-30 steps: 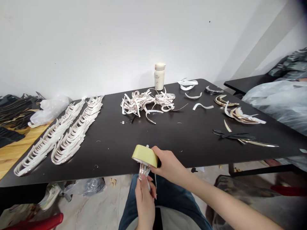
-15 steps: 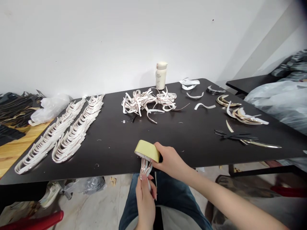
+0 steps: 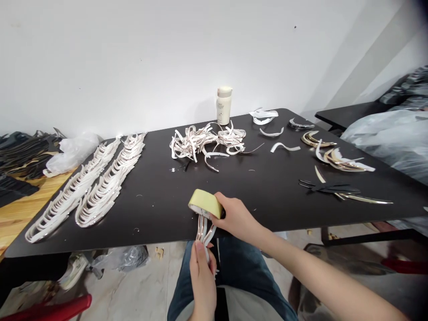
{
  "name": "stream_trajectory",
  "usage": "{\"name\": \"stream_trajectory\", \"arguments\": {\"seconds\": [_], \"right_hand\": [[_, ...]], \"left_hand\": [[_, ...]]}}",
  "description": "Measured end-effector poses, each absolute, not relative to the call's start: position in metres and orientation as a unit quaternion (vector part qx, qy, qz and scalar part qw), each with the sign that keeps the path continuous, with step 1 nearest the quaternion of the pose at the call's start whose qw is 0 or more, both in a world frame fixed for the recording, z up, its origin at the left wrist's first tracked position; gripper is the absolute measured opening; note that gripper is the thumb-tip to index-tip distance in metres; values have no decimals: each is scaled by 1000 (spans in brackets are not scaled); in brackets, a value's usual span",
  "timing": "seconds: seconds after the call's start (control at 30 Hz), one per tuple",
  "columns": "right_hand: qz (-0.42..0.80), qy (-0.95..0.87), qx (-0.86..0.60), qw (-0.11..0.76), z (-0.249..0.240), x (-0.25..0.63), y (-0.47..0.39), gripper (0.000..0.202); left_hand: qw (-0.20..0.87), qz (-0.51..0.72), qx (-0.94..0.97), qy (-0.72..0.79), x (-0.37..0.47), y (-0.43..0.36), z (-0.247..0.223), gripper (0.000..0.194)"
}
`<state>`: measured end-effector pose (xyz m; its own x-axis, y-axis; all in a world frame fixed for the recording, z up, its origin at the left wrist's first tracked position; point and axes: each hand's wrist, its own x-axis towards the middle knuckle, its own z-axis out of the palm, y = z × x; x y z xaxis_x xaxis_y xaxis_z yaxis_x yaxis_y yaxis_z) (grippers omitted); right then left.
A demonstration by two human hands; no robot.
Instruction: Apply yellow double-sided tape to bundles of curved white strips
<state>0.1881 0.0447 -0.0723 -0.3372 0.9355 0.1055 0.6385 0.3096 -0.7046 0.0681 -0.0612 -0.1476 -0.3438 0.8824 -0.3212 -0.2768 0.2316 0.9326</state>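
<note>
My right hand (image 3: 236, 219) grips a roll of yellow tape (image 3: 207, 203) by its right side, just over the table's front edge. Directly below, my left hand (image 3: 203, 272) is closed around a small bundle of white strips with shiny rose-gold edges (image 3: 202, 229). The upper ends of those strips reach up to the underside of the roll; whether tape sticks to them is hidden. Beyond the hands lies a tangled heap of similar strips (image 3: 194, 140). To the left, two long rows of curved strips (image 3: 107, 183) lie nested one against another.
A cream bottle (image 3: 224, 107) stands by the wall. On the right of the black table (image 3: 160, 196) are gold curved strips (image 3: 341, 161), black strips (image 3: 331, 189) and white pieces (image 3: 264, 115). A wooden surface (image 3: 16, 209) with dark strips adjoins at left.
The tape roll and my right hand have risen slightly, showing more of the strips between roll and left hand. My left hand keeps its grip. The view has shifted a little.
</note>
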Motion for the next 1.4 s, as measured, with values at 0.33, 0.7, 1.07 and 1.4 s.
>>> {"name": "stream_trajectory", "arguments": {"seconds": [0.33,0.7,1.07,1.4], "right_hand": [[313,-713,-525,344,-67,197,57,18],[341,-703,-516,352,-60,201,44,15],[325,-708,-533,329,-76,188,20,16],[313,-725,-536,300,-88,183,-6,18]], "left_hand": [[503,564,263,600,68,-61,-148,55],[514,566,258,591,69,-62,-146,55],[600,601,135,511,67,-60,-133,54],[604,611,133,495,69,-59,-139,52]]}}
